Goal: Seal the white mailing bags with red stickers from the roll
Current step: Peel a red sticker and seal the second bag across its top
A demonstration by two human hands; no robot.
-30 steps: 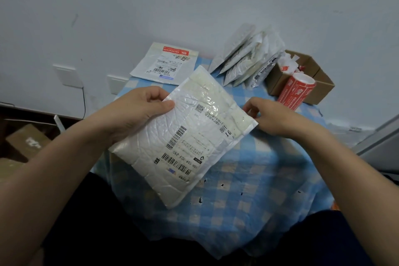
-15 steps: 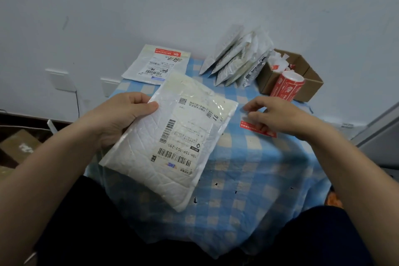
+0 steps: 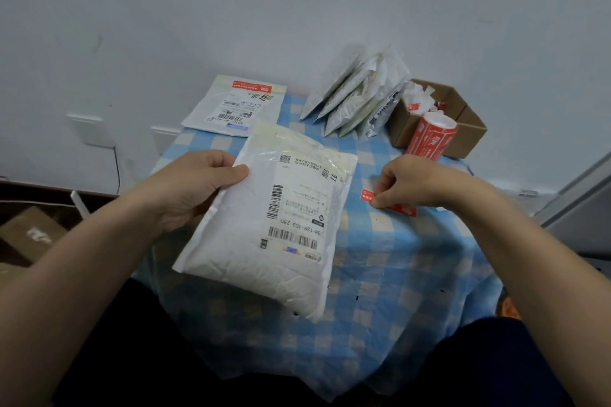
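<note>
My left hand point(image 3: 195, 188) grips the left edge of a white padded mailing bag point(image 3: 274, 228) with a barcode label, held over the blue checked tablecloth. My right hand point(image 3: 416, 183) pinches a red sticker point(image 3: 401, 209) lying on the cloth to the right of the bag. The red sticker roll point(image 3: 431, 137) stands upright behind my right hand. A sealed bag with a red sticker point(image 3: 236, 106) lies flat at the back left.
Several white bags point(image 3: 357, 99) lean against the wall at the back. An open cardboard box point(image 3: 459, 116) with crumpled backing paper sits at the back right. The small table's cloth point(image 3: 390, 274) drapes over its front edge. Cardboard boxes point(image 3: 29, 235) lie on the floor at left.
My right hand let go of the bag's corner and moved right onto a red sticker on the cloth. The bag swung more upright in my left hand.
</note>
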